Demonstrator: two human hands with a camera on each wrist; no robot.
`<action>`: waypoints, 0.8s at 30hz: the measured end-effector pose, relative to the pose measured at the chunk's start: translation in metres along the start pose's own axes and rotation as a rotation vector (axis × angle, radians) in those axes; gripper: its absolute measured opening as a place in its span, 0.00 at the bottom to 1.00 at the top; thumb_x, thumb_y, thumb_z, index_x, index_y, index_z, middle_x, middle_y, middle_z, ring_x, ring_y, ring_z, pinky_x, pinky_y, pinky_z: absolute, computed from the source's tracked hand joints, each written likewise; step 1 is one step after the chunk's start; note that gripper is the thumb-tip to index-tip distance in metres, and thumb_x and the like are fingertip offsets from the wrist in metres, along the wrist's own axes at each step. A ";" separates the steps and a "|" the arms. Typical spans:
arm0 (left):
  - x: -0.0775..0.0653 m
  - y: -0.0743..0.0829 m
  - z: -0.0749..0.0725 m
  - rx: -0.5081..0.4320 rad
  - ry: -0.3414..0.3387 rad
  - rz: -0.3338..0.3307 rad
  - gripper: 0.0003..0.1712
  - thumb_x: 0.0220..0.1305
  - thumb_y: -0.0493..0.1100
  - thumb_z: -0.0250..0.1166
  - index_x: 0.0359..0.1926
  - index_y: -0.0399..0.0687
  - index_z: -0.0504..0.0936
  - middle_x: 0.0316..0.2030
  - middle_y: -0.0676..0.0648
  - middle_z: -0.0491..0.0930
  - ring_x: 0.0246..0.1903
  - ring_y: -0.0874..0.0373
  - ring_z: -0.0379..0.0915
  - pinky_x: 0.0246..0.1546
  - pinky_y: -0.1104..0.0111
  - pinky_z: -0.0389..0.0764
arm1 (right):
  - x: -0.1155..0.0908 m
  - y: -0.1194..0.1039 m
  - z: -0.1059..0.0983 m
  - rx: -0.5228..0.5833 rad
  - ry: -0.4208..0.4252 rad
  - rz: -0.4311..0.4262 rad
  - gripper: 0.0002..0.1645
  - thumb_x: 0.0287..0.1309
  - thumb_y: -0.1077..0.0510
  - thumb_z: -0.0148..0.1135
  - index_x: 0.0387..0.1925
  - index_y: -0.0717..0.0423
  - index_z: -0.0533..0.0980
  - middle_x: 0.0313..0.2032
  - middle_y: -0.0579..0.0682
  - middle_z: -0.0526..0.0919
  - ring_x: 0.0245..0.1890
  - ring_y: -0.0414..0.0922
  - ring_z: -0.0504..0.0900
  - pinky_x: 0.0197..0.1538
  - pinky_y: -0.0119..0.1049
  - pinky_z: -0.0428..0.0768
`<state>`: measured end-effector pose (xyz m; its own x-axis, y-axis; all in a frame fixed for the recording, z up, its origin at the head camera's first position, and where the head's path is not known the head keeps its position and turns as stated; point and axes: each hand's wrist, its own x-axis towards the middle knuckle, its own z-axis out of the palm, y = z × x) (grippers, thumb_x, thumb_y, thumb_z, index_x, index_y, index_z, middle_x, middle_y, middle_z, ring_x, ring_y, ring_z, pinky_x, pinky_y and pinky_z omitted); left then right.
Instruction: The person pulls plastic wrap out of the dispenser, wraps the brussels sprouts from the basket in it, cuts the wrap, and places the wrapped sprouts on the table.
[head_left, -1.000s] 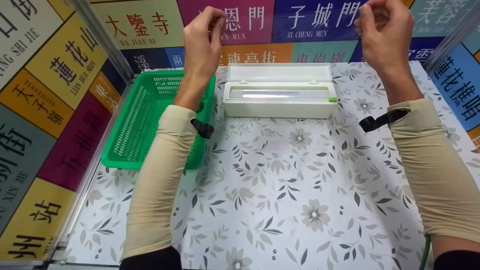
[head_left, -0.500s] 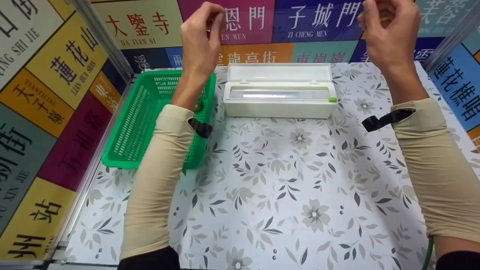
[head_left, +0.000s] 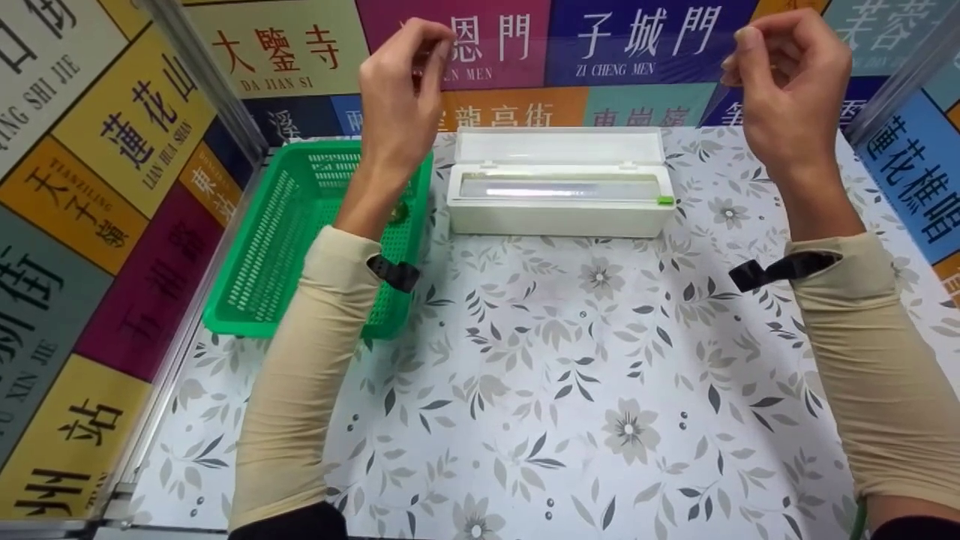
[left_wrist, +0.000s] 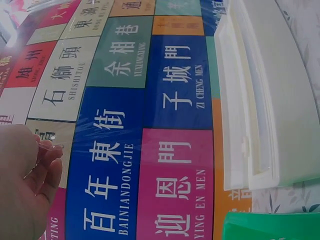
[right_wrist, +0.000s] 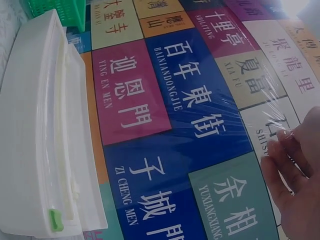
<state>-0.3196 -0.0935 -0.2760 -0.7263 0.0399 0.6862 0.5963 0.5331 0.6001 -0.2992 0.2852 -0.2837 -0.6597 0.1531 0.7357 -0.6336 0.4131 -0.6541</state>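
Note:
A sheet of clear cling film [right_wrist: 262,107] hangs stretched between my two hands, showing as faint creases and glare over the wall panels. My left hand [head_left: 405,94] pinches one end between thumb and fingers, above the back of the green basket. In the left wrist view a bit of film shows at the fingertips of that left hand [left_wrist: 30,175]. At the other end, my right hand [head_left: 799,97] pinches the film, up and right of the white film dispenser [head_left: 559,219]. The dispenser's lid [head_left: 559,146] stands raised, and a green slide cutter [head_left: 665,200] sits at its right end.
A green plastic basket [head_left: 244,328] stands at the left, with a small dark greenish item [head_left: 399,212] inside, partly behind my left wrist. Floral cloth [head_left: 555,375] covers the table. Panels printed with characters [head_left: 480,45] wall in the back and sides.
My right hand has moved to the right, widening the gap between the hands. Both hands rose slightly, then came down a little. The dispenser and basket stay put.

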 end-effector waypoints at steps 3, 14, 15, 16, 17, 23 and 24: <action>-0.007 0.000 -0.003 0.001 -0.001 0.015 0.13 0.84 0.44 0.59 0.56 0.46 0.86 0.51 0.47 0.89 0.47 0.66 0.83 0.50 0.76 0.83 | -0.006 0.000 -0.003 0.006 -0.009 0.006 0.11 0.79 0.57 0.62 0.51 0.61 0.83 0.36 0.43 0.86 0.36 0.42 0.84 0.47 0.32 0.84; -0.043 0.004 -0.015 -0.022 -0.009 0.026 0.11 0.82 0.45 0.62 0.54 0.47 0.89 0.46 0.49 0.91 0.41 0.65 0.85 0.40 0.71 0.84 | -0.035 -0.002 -0.014 0.068 -0.036 0.035 0.10 0.76 0.61 0.64 0.50 0.64 0.84 0.35 0.48 0.88 0.31 0.45 0.85 0.38 0.30 0.88; -0.046 0.006 -0.016 -0.022 -0.012 0.015 0.11 0.82 0.45 0.62 0.53 0.48 0.89 0.45 0.50 0.91 0.40 0.66 0.85 0.40 0.71 0.84 | -0.037 -0.003 -0.015 0.066 -0.040 0.038 0.11 0.76 0.61 0.64 0.50 0.65 0.84 0.35 0.49 0.88 0.31 0.44 0.85 0.38 0.30 0.88; -0.049 0.007 -0.017 -0.025 -0.013 0.014 0.11 0.82 0.45 0.63 0.52 0.48 0.89 0.45 0.50 0.92 0.40 0.66 0.86 0.40 0.70 0.85 | -0.040 -0.003 -0.017 0.064 -0.045 0.040 0.11 0.76 0.61 0.64 0.50 0.66 0.84 0.35 0.50 0.88 0.30 0.44 0.85 0.38 0.30 0.87; -0.052 0.007 -0.017 -0.028 -0.014 0.023 0.11 0.82 0.44 0.63 0.52 0.47 0.89 0.45 0.49 0.92 0.41 0.65 0.86 0.40 0.69 0.85 | -0.042 -0.004 -0.018 0.065 -0.052 0.043 0.11 0.76 0.62 0.64 0.50 0.68 0.84 0.34 0.50 0.88 0.29 0.44 0.85 0.37 0.30 0.87; -0.071 0.007 -0.023 -0.034 -0.014 0.062 0.10 0.81 0.42 0.64 0.51 0.44 0.90 0.44 0.46 0.92 0.43 0.63 0.86 0.45 0.68 0.86 | -0.061 -0.003 -0.026 0.072 -0.128 0.053 0.12 0.75 0.65 0.64 0.49 0.74 0.82 0.33 0.50 0.87 0.29 0.43 0.84 0.35 0.29 0.87; -0.075 0.007 -0.025 -0.032 -0.018 0.055 0.10 0.80 0.41 0.64 0.51 0.44 0.90 0.44 0.47 0.92 0.43 0.63 0.87 0.47 0.68 0.86 | -0.063 -0.002 -0.027 0.077 -0.144 0.056 0.12 0.75 0.65 0.64 0.48 0.74 0.82 0.33 0.50 0.87 0.29 0.43 0.85 0.34 0.29 0.87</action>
<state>-0.2528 -0.1138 -0.3129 -0.6979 0.0833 0.7113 0.6460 0.5022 0.5749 -0.2449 0.2990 -0.3240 -0.7426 0.0415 0.6685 -0.6197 0.3362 -0.7092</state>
